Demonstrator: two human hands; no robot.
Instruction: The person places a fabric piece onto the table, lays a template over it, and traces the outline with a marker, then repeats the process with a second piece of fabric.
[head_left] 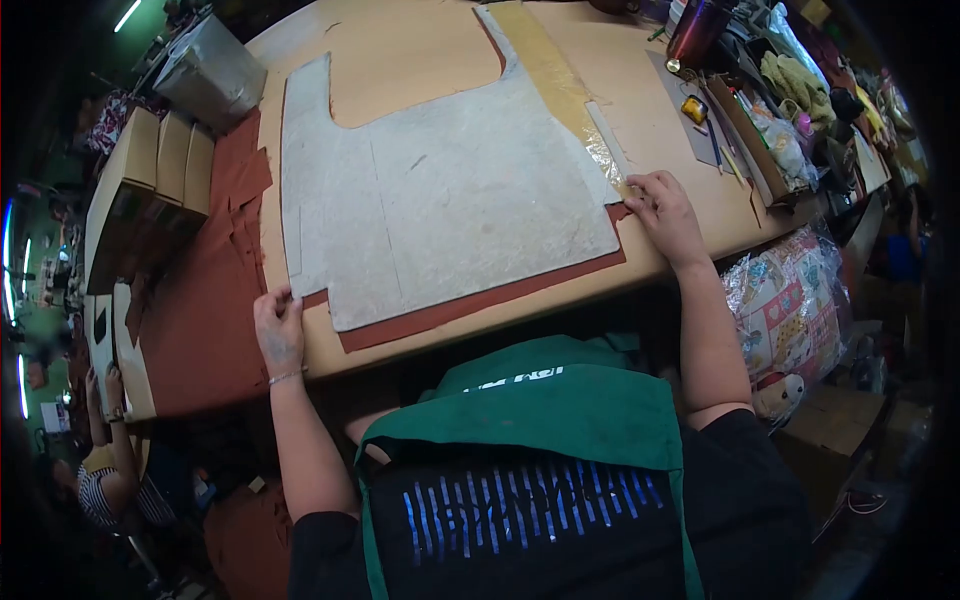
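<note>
A large grey-white flat pattern template point(450, 190) with a cut-out at its far side lies on the tan table. Reddish-brown fabric point(480, 301) shows beneath it along the near edge and at both lower notches. My left hand point(279, 325) is closed, fingertips pinched at the fabric edge by the left notch. At the right notch, my right hand point(664, 212) pinches the edge, where fabric and template meet. Exactly which layers each hand grips is hidden. Yellow, partly shiny tape point(545, 65) runs along the template's right side, with a narrow grey strip point(606, 135) beside it.
More reddish-brown fabric point(205, 320) drapes over the left table side, near cardboard boxes point(150, 190) and a grey metal container point(208, 75). A tray of tools point(745, 140), pens and a dark red flask point(697, 35) stand at right. Another person point(110, 470) works at far left.
</note>
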